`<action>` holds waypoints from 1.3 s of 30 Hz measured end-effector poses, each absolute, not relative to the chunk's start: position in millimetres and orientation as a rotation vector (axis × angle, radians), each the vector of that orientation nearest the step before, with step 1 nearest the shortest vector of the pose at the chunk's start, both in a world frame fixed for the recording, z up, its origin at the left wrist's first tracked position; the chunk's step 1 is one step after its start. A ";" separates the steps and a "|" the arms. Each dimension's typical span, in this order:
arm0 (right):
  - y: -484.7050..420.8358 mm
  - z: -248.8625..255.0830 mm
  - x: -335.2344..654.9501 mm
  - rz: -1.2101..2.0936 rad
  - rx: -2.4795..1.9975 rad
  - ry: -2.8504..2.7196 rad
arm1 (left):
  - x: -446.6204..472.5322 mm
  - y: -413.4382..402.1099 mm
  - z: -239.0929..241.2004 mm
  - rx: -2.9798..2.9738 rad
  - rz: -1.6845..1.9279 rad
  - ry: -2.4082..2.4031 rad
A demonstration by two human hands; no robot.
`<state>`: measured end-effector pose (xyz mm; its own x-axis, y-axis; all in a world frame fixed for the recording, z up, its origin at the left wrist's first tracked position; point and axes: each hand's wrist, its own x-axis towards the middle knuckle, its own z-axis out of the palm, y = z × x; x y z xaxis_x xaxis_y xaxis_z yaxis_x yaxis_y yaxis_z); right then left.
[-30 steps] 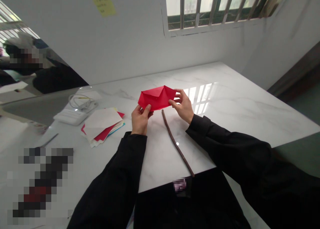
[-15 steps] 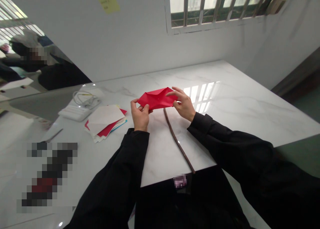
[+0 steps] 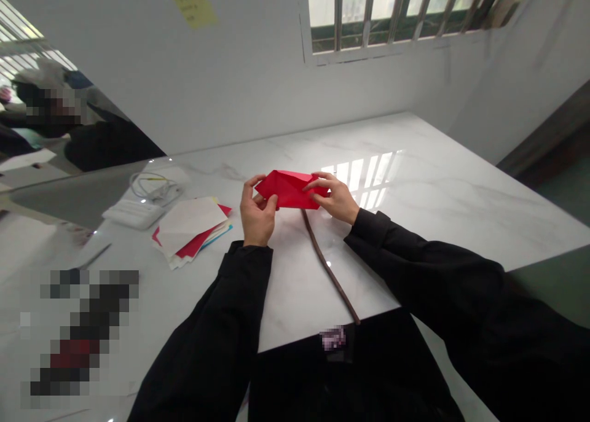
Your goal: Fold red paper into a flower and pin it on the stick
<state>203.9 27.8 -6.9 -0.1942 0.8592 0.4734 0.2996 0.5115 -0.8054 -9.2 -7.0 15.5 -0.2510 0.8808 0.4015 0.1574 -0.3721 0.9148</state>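
A folded sheet of red paper (image 3: 290,190) is held up between both hands, above the white marbled table. My left hand (image 3: 259,212) grips its left end, thumb in front and fingers behind. At the other end, my right hand (image 3: 337,196) pinches the paper between thumb and fingers. The paper has pointed ends and a creased flap along its top. Below it a thin brown stick (image 3: 328,265) lies on the table, running toward the front edge; the paper hides its far end.
Left of my hands lies a stack of white, red and blue paper sheets (image 3: 188,226). Behind it are a white power strip (image 3: 133,212) and a coiled cable (image 3: 157,185). A blurred-out dark object (image 3: 87,336) lies at the near left. Another person (image 3: 50,102) shows beyond the partition.
The red paper's front has tilted up and its upper opening has flattened into a folded-over flap. My right fingers have come down onto the paper's right side.
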 end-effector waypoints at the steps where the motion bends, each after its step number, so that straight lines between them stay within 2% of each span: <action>1: 29.3 -7.2 205.2 0.677 -0.991 -1.751 | -8.1 -8.0 16.2 1.446 1.658 1.276; 10: 37.0 -6.5 212.6 0.713 -0.922 -1.698 | -2.0 -14.5 20.8 1.272 1.520 1.224; 17: 37.2 -7.6 212.3 0.630 -1.013 -1.578 | 0.8 -18.5 20.6 1.431 1.307 1.162; 31: 45.2 -11.6 210.3 1.038 -0.868 -1.415 | -17.9 -2.3 4.8 1.175 1.509 1.153; 39: 44.8 -13.1 213.1 1.129 -0.877 -1.370 | -16.7 -2.1 3.3 1.146 1.542 1.139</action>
<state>213.1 44.8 -13.1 -0.1233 0.9515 0.2817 -0.0949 0.2713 -0.9578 -16.7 -2.1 3.3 -0.1898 0.9670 0.1699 -0.1220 -0.1949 0.9732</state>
